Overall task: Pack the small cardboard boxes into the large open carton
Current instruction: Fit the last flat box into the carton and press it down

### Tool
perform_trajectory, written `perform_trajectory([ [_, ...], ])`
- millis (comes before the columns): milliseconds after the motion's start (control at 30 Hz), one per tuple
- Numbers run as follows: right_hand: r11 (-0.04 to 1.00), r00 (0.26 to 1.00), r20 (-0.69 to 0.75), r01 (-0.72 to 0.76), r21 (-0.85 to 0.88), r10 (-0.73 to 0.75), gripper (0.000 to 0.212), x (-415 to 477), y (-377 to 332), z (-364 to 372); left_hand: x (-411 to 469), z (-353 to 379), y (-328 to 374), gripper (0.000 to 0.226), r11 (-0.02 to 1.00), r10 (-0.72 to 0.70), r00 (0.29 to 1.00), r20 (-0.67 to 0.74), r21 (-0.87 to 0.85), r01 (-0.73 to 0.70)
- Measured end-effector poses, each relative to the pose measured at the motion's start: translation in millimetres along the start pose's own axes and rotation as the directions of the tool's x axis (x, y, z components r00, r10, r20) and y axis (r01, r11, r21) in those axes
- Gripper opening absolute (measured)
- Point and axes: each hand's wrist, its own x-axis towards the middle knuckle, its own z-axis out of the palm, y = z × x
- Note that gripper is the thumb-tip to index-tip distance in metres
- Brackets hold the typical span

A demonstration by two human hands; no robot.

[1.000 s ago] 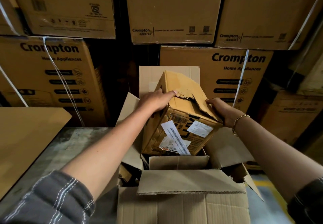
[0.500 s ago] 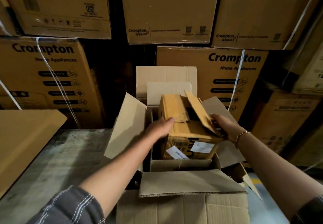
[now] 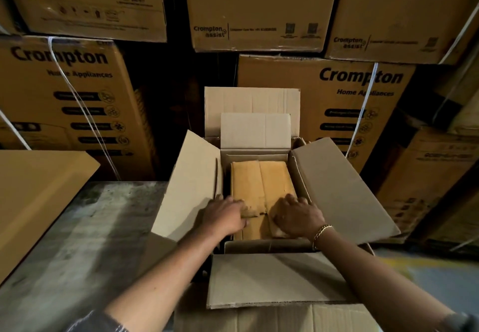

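Left hand (image 3: 225, 215) flat, fingers spread, palm pressing near-left top flap of small box (image 3: 261, 184); grips nothing. Small box sits down inside open carton (image 3: 193, 184), long axis running away from person, top seam between hands. Right hand (image 3: 296, 216) fingers curled, pressing near-right flap; no grasp evident. Both hands equally near; likely next push straight down. Stacked cartons (image 3: 363, 93) behind read "Crompton Home Appliances", "Crompton assist".

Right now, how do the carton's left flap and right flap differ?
The left flap stands steeply, nearly upright; the right flap lies splayed outward, close to flat. The left flap looks narrower from the head view and the right flap shows a broad face. The left hand is beside the left flap. Both are plain brown corrugated card on the same large carton.
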Motion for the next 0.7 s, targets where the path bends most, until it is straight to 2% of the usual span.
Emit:
perform_trajectory([
  [67,0.998,1.0,0.004,-0.021,-0.063,0.021,0.077,-1,0,9,1,10,6,0.066,0.993,0.033,0.999,0.0,0.112,-0.032],
  [133,0.999,0.999,0.035,-0.023,-0.047,0.024,0.08,1,4,9,6,12,12,0.065,0.984,0.028,1.0,-0.001,0.179,-0.027],
  [333,0.997,0.994,0.095,-0.057,-0.051,0.062,0.103,11,-4,-2,24,-4,17,0.054,0.961,0.008,0.997,0.08,0.275,-0.03],
  [467,0.994,0.996,0.027,-0.084,0.076,0.082,0.083,4,-11,-7,19,-7,20,0.053,0.978,0.005,0.998,0.056,0.209,-0.017],
  [567,0.987,0.998,-0.026,-0.052,0.152,0.056,0.064,-9,1,-17,5,-4,12,0.057,0.994,0.03,0.998,-0.063,0.107,-0.023],
  [633,0.962,0.998,-0.039,-0.037,0.271,0.049,0.049,-15,14,-30,-3,-1,2,0.061,0.992,0.029,0.985,-0.173,0.127,-0.007],
  [700,0.952,0.991,-0.106,-0.041,0.305,0.076,0.039,-22,29,-44,-7,0,-3,0.07,0.989,0.029,0.963,-0.269,0.148,0.011],
])
